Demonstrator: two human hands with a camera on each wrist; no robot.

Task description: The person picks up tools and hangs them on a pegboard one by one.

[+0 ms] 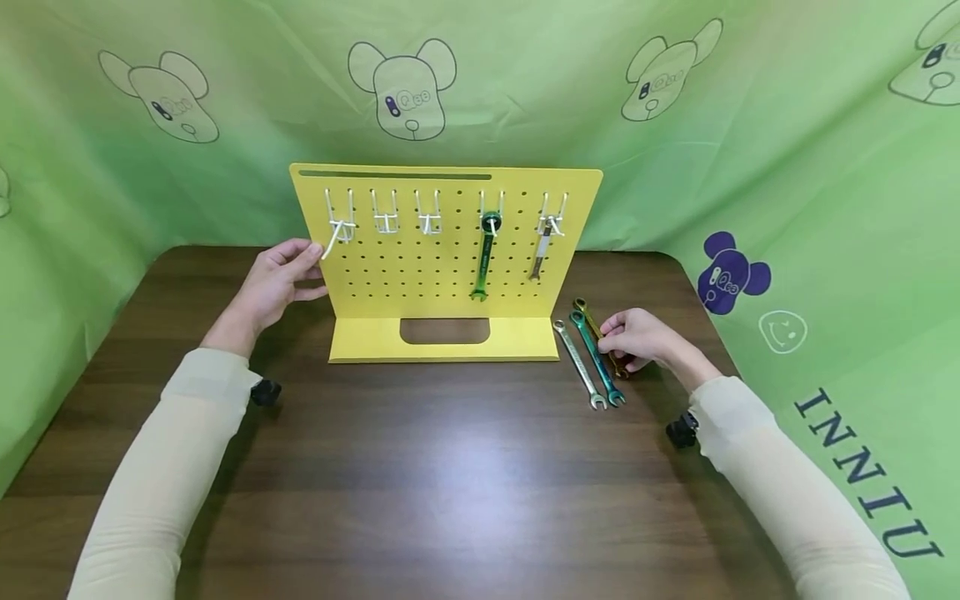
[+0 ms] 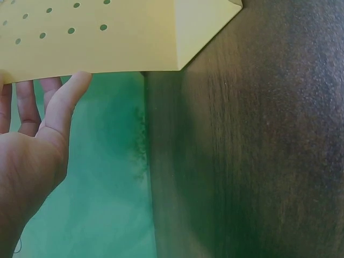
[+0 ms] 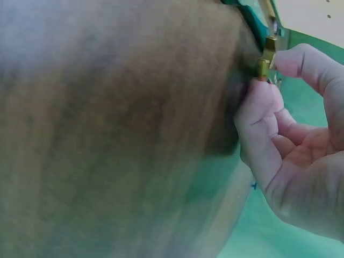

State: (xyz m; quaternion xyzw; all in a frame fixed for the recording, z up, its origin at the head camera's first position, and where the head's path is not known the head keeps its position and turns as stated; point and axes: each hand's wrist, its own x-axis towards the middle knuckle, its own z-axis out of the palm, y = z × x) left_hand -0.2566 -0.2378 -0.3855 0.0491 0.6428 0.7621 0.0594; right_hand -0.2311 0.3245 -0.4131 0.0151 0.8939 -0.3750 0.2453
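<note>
My left hand [image 1: 277, 279] holds the left edge of a yellow pegboard stand [image 1: 405, 287]. In the left wrist view the thumb meets that edge, and other fingers pass partly behind the board. On the right, my right hand [image 1: 637, 337] pinches a gold wrench [image 3: 263, 67] between thumb and fingers. Beside it on the table lie a teal wrench [image 1: 596, 354] and a silver wrench [image 1: 577, 362]. A green wrench [image 1: 485, 262] and a silver-and-dark wrench [image 1: 542, 250] hang from the board's white hooks.
Three white hooks [image 1: 386, 221] on the board's left half carry nothing. The brown wooden table [image 1: 420, 483] extends in front of the stand. A green printed curtain [image 1: 525, 100] surrounds the table at the back and sides.
</note>
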